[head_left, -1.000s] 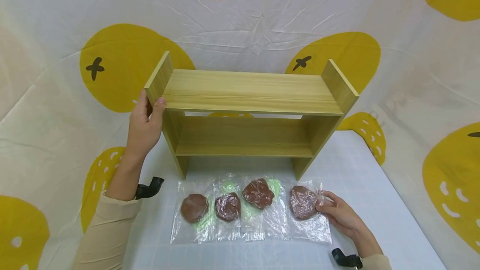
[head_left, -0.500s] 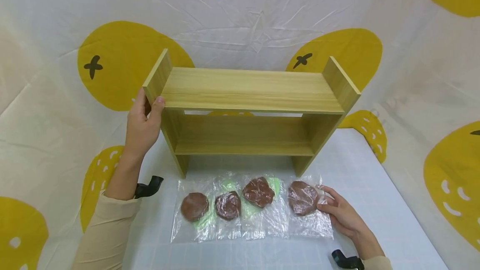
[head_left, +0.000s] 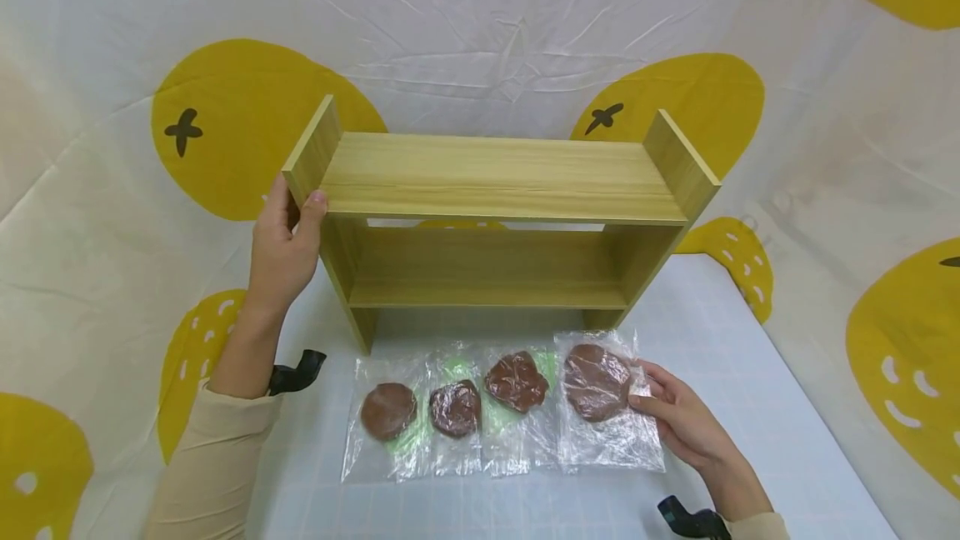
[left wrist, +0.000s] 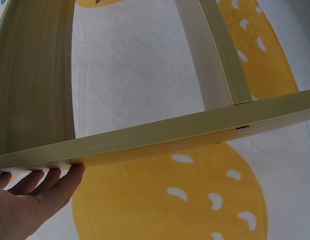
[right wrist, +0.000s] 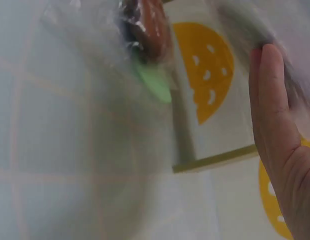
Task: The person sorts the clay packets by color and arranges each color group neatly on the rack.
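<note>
In the head view my left hand (head_left: 281, 252) grips the left side panel of a light wooden two-tier shelf (head_left: 495, 177), thumb in front and fingers behind. The left wrist view shows its fingertips along the panel edge (left wrist: 160, 131). My right hand (head_left: 686, 419) pinches the right side of a clear plastic bag (head_left: 611, 448) holding a flat brown lump (head_left: 596, 382). This bag is raised and overlaps the shelf's right foot in the head view. In the right wrist view it is blurred beyond the fingers (right wrist: 272, 75).
Left of the held bag, three more clear bags lie in a row, with a smooth brown disc (head_left: 388, 412), a lumpy brown piece (head_left: 455, 408) and a wavy-edged one (head_left: 516, 382). Green shows under them. A patterned cloth (head_left: 465, 40) hangs behind the white table (head_left: 750, 390).
My right hand has raised the right-hand bag off the table and moved it slightly left and toward the shelf. My left hand keeps its grip on the shelf panel.
</note>
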Available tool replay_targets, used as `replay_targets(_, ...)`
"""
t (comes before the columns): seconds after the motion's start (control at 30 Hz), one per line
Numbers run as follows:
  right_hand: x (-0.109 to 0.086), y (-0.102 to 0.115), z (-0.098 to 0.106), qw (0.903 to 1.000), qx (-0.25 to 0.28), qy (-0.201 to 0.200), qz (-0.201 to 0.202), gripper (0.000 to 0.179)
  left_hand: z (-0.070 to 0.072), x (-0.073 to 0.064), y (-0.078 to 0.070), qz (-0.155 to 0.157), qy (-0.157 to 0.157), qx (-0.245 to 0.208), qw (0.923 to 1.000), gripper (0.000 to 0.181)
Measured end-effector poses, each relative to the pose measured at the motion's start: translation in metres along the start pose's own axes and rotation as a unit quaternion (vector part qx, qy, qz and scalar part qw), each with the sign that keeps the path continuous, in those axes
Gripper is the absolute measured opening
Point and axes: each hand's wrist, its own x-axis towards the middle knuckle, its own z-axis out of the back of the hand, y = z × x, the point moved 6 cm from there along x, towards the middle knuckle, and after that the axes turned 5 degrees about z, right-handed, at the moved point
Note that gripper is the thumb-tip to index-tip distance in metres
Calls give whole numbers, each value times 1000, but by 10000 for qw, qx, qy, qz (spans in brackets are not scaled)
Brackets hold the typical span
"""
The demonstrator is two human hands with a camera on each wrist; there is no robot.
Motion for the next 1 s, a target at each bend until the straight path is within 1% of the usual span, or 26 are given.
replay_targets(0.13,2,15,-16,9988,182,301,332,68,1,0,-2,-25,-7,-11,10000,40)
replay_targets(0.27,3,30,-33,9944,428,695,667,58,1,0,-3,-55,-25,-23,10000,40)
replay_targets(0.37,6,38,-46,9915,449,892,838,53,2,0,-1,-44,-47,-29,10000,40)
replay_targets(0.5,17,42,-61,9913,409,928,845,54,3,1,2,-44,-79,-41,10000,38)
replay_targets(0.57,24,42,-69,9904,486,975,847,56,3,1,3,-57,-86,-48,9999,38)
replay_targets(0.67,36,42,-85,9862,756,1137,936,54,3,1,3,-70,-80,-68,9999,38)
replay_targets(0.8,51,44,-110,9805,1162,1259,962,52,2,0,3,-76,-90,-63,9999,37)
replay_targets(0.93,65,44,-136,9788,1461,1210,771,56,1,0,2,-103,-87,-69,9999,38)
replay_targets(1.0,72,43,-150,9792,1573,1116,633,59,1,0,1,-91,-73,-66,9999,39)
